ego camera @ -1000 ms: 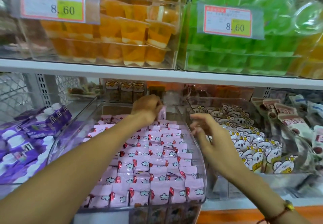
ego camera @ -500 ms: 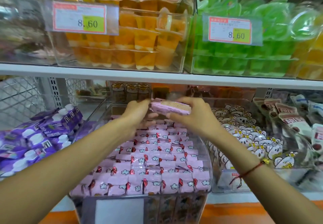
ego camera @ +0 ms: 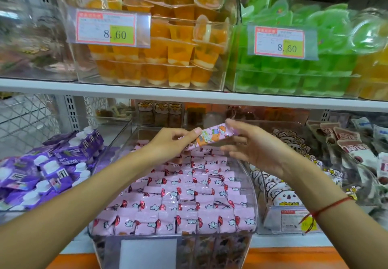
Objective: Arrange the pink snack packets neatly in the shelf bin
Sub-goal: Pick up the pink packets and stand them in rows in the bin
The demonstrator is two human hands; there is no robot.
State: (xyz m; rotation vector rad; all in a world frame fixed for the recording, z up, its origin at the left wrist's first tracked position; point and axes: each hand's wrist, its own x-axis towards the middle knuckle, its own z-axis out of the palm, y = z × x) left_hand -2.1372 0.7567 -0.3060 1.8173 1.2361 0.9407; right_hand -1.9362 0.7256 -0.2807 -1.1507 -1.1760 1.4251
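Observation:
A clear plastic shelf bin point(ego camera: 251, 186) in the middle of the lower shelf holds several rows of pink snack packets point(ego camera: 184, 197) standing on edge. Above the bin's back part I hold one pink snack packet point(ego camera: 212, 137) flat, its printed cartoon face turned up and tilted up to the right. My left hand point(ego camera: 172, 142) pinches its left end. My right hand point(ego camera: 254, 142) grips its right end, the lower fingers spread beneath it.
Purple pouches with white caps point(ego camera: 48, 163) fill the bin on the left. White cartoon-bear packets point(ego camera: 279, 186) fill the bin on the right. The upper shelf edge point(ego camera: 189, 96) runs just above my hands, carrying orange point(ego camera: 159, 58) and green jelly cups point(ego camera: 289, 69).
My right hand came in to join the left, and both lifted a pink packet out of the back of the bin. It is now turned face up and tilted.

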